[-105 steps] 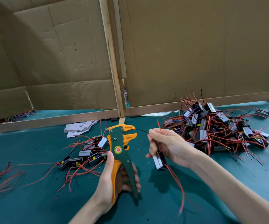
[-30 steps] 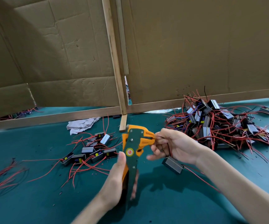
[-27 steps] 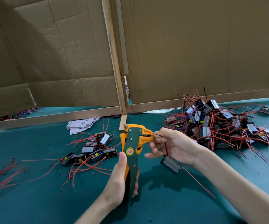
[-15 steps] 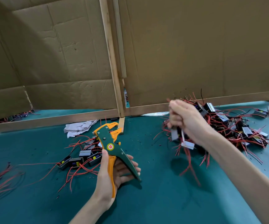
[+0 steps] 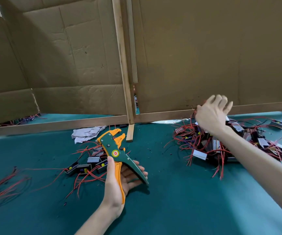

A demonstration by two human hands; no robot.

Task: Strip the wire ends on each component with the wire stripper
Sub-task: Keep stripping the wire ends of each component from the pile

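On the green table (image 5: 179, 209): a big heap of red-wired components (image 5: 209, 150) at two o'clock, a smaller batch (image 5: 87, 164) at nine. Held the wire stripper (image 5: 114, 152) at centre in the left hand (image 5: 120, 182), grip wrapped round its handles. Hung the right hand (image 5: 211, 116) over the heap, grip apart, blurred. Judged between components; needed next: one picked, a wire end fed into the jaws.

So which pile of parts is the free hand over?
The big pile on the right, under the right hand; the smaller pile lies beside the wire stripper.
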